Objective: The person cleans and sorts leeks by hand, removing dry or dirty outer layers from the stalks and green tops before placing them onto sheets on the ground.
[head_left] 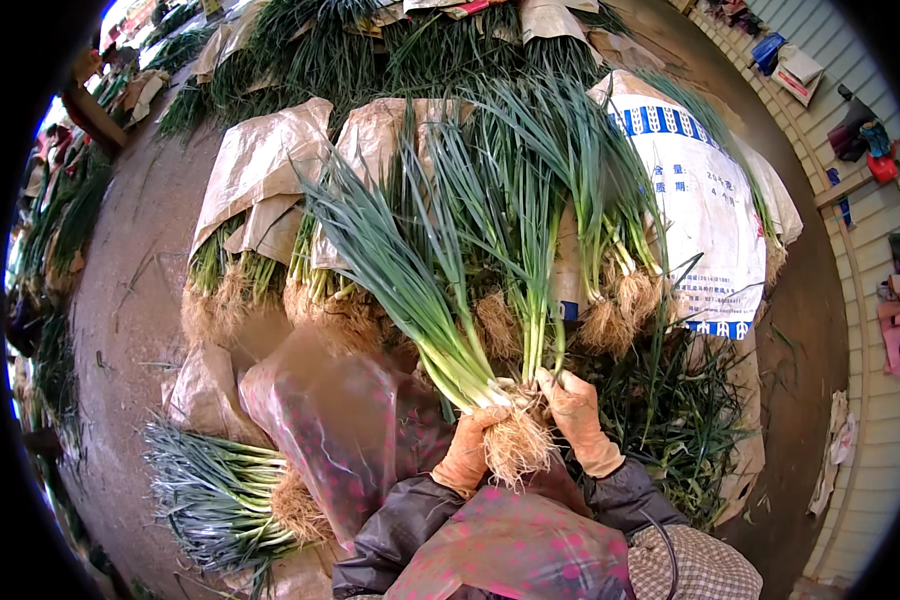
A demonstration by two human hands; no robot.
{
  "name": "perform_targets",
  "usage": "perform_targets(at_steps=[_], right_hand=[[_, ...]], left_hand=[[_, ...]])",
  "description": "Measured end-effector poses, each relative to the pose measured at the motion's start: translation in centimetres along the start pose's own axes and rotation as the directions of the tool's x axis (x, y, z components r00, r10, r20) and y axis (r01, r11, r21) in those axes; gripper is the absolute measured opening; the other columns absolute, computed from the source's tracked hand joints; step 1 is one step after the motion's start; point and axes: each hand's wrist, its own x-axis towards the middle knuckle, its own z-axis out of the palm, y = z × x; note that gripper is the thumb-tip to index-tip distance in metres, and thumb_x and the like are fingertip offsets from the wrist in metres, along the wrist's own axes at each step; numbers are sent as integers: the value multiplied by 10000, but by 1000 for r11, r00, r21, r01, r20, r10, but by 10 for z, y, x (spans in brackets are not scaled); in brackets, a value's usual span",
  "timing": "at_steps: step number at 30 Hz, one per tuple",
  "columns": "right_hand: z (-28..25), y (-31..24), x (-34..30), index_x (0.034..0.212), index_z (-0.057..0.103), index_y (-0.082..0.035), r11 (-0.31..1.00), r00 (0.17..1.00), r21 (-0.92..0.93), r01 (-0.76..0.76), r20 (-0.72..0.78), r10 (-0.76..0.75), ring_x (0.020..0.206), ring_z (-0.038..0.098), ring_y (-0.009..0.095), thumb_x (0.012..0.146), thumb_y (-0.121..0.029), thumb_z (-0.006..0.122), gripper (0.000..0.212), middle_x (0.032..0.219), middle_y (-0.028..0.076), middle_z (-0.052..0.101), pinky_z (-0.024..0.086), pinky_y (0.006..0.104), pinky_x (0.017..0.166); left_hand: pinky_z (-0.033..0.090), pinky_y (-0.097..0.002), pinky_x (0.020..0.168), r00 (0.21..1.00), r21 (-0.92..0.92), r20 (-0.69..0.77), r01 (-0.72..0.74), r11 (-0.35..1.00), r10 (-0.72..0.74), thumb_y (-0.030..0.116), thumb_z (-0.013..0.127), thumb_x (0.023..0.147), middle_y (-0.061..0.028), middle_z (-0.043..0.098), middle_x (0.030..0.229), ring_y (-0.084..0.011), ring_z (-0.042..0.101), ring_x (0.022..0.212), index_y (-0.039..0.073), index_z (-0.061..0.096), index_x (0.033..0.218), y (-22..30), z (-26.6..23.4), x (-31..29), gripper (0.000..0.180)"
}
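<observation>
My left hand (467, 449), in an orange glove, is closed around the lower stems of a bunch of green onions (448, 365). Its pale, stringy roots (518, 445) hang over my lap, and the long green leaves fan away up and to the left. On the right side of the same bunch, my right hand (577, 418), gloved alike, pinches thumb and fingers together at the base of a green onion stalk (559, 350). Exactly what lies between those fingertips is partly hidden.
Bundles with brown paper wraps (262, 160) lie beyond my hands, roots toward me. A white printed sack (695, 190) covers more onions at right. Loose green leaves (660, 425) pile beside my right arm. Another onion bundle (235, 490) rests at lower left; a ribbed wall (885, 430) stands right.
</observation>
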Motion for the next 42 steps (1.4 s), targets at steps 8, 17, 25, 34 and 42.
perform_targets(at_steps=[8,17,25,34,42], right_hand=[[19,30,97,829,589,-32,974,975,59,-220,29,218,637,381,106,904,-366,652,348,716,-15,399,365,279,598],[37,54,101,666,489,-35,813,884,-560,157,-288,-369,475,488,240,941,-248,590,362,560,137,496,382,369,465],[-1,16,-12,1011,684,-22,972,985,189,-137,132,114,849,594,128,995,-313,506,342,875,33,645,483,305,788],[29,64,149,877,605,58,987,980,-130,-94,-188,69,813,591,161,894,-381,646,440,841,70,635,448,331,741],[44,53,78,833,644,-49,864,878,-457,209,-302,-372,376,480,183,999,-327,488,359,504,53,533,366,327,346]], left_hand=[[536,-371,856,999,110,46,-31,993,26,144,634,804,-135,603,1068,-240,628,954,0,473,1247,2,-3,-4,493],[529,-424,905,995,-7,87,42,999,-41,92,618,799,-165,607,1119,-282,626,1018,8,404,1324,7,4,-3,573],[537,-404,874,995,-224,92,-26,974,47,73,606,805,-162,572,1117,-269,613,994,33,458,1261,9,-7,-5,481],[555,-402,820,987,-141,159,-1,990,24,82,613,806,-159,596,1060,-269,631,938,20,457,1261,1,-8,3,484],[561,-393,798,993,-138,86,-71,988,84,101,637,798,-157,601,1059,-266,637,917,18,463,1257,8,-6,-11,498]])
